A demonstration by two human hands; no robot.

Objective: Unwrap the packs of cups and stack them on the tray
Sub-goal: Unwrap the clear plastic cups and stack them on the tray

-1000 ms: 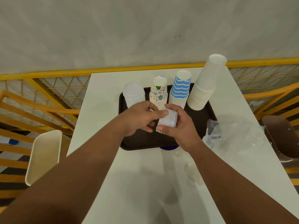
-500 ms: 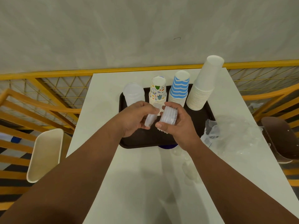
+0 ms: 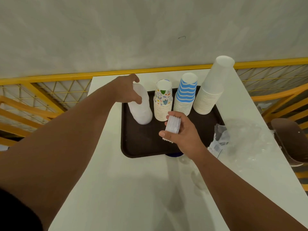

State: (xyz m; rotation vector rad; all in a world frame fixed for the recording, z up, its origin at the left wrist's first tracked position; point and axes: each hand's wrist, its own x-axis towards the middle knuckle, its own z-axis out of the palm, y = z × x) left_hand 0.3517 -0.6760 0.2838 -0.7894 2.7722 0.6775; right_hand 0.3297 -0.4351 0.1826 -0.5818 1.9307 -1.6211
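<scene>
Cups on tray, stacking nearly done: four stacks standing, one small batch not yet placed.

Brown tray (image 3: 141,147) on white surface (image 3: 133,189). Far row, left to right: clear cup stack (image 3: 141,112); patterned stack (image 3: 163,104); blue-striped stack (image 3: 185,95); tall white stack (image 3: 210,90). All upside down, close side by side, none wrapped. Left hand (image 3: 126,90) curled round upper part of clear stack, thumb on its near side. Right hand (image 3: 185,132) over tray's near half, gripping short bundle of clear cups (image 3: 173,128) between thumb and fingers. Empty plastic wrap (image 3: 241,139) heaped on surface right of tray. Judged outstanding: add held bundle to clear stack. Further wrapped packs: none visible.
</scene>
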